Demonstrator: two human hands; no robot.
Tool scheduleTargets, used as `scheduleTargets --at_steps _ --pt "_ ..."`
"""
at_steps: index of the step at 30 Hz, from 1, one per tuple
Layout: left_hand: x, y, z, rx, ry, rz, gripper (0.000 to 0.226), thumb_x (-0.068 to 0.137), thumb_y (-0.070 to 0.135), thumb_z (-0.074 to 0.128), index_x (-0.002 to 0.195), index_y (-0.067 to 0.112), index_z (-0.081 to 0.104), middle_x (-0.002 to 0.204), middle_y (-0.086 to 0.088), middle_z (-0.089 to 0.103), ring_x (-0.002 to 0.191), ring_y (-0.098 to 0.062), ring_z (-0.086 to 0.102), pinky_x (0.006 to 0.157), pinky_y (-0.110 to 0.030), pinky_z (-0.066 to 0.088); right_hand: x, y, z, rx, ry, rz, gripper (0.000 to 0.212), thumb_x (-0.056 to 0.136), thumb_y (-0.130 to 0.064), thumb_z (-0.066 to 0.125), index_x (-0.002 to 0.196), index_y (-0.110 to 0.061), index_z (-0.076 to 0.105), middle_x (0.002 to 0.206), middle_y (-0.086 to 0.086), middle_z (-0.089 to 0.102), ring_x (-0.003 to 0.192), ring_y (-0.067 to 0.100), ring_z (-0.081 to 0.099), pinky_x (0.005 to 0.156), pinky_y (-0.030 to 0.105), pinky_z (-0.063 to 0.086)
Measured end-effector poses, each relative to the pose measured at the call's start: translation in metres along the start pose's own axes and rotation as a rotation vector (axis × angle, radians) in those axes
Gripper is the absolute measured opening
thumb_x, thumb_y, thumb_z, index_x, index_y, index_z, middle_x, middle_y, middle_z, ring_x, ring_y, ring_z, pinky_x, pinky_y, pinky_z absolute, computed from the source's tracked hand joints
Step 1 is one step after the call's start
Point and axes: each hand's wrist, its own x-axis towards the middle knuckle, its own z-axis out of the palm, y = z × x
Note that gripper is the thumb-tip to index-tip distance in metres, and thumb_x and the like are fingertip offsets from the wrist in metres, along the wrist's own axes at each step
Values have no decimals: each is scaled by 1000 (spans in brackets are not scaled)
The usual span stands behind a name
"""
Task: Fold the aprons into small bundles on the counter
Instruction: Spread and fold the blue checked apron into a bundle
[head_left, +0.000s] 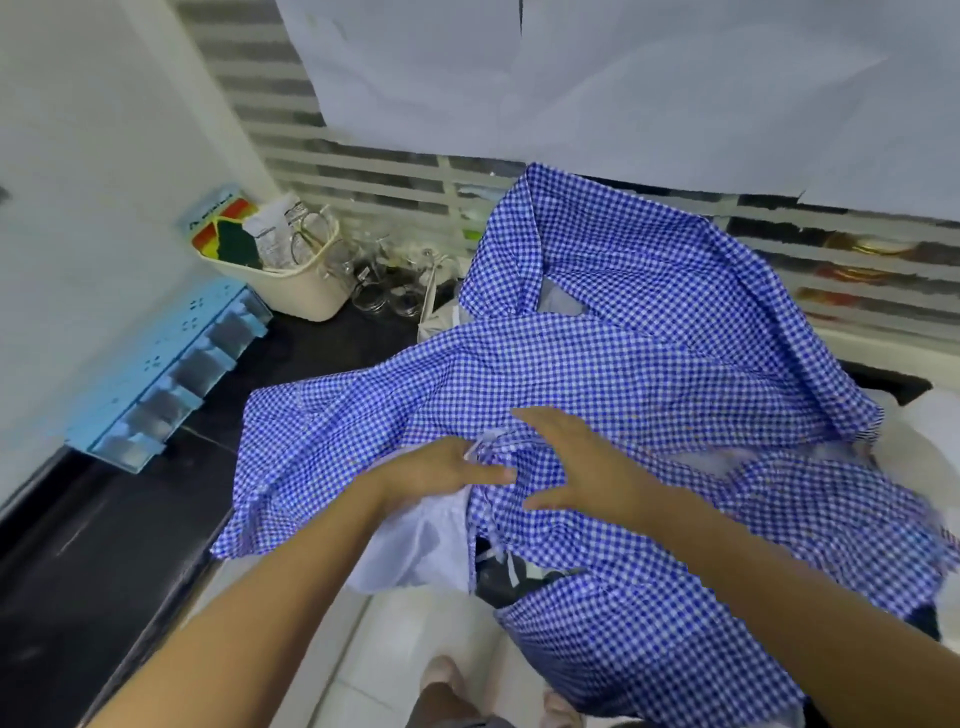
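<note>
A black counter (104, 545) ran along a white wall (78, 156) bearing a pale blue rack (171, 343); striped blinds (363, 171) covered the window, and pale floor tiles (374, 675) lay below.

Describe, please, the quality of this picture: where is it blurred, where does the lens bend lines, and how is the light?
Head view: the wide lens curves the blinds and the counter edge. The apron is smeared at its right edge but sharp near the left hand and right hand. The light is soft, with no hard shadows.
</note>
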Motion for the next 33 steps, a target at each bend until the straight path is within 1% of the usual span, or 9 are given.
scheduleTargets --at_steps 4,5,8,15,18,22,25,29,33 --pt "-6 -23 -6 610 235 21 34 86 13 63 120 11 62 113 -3 66 101 -16 62 80 -16 41 35 -18 15 -115 -91 22 10 94 -11 54 90 -5 61 86 -4 52 85 20 50 79 34 37" --pt "-11 -33 -7 731 351 -34 32 86 13 58 118 9 62 112 -7 65 102 -23 61 80 -24 43 38 -19 15 -119 -96 33 21 94 -8 52 73 -6 54 74 -6 43 71 17 44 70 32 33" --pt "-23 -77 -22 753 529 -55 36 73 25 46 88 -1 66 92 -20 66 88 -35 63 73 -36 45 42 -25 6 -27 -116 118 18 96 -7 47 93 3 62 90 11 58 84 21 55 74 35 38" --pt "-69 -123 -36 -277 -226 -556 40 82 2 44 45 12 57 49 1 56 47 -13 52 52 -22 43 63 -28 -14 -39 -506 390 16 100 -16 41 88 -10 50 79 4 45 58 9 36 52 17 31" --pt "-87 -130 -53 -260 -432 -629 51 92 1 40 50 12 67 49 1 62 47 -6 60 55 -18 48 71 -28 -14 -221 -628 406 27 98 -20 42 71 -18 42 74 -2 40 60 8 34 58 22 30" --pt "-86 -150 -84 499 -112 -501 4 86 8 55 83 10 58 61 2 53 53 -11 50 53 -26 49 86 -28 -9 -452 -571 424 21 98 -24 45 80 -19 56 77 -5 48 63 8 40 64 25 39" --pt "-84 -166 -96 788 -88 -561 10 80 9 58 88 3 61 76 -9 57 71 -23 56 63 -34 46 98 -20 0 -559 -662 403 32 101 -24 41 116 -3 59 114 14 60 90 25 56 87 35 46" --pt "-92 -198 -104 810 122 -643 36 89 10 52 125 4 56 118 -10 62 112 -26 60 91 -34 49 108 -15 1 -575 -677 418 29 98 -28 48 114 -8 62 116 14 62 86 22 52 84 34 48" --pt "-93 -218 -127 560 421 -662 30 94 19 48 115 2 62 121 -13 62 109 -28 59 89 -31 45 121 -15 -15 -660 -662 423 29 88 -41 64 87 -13 59 86 1 56 69 13 48 60 24 41"
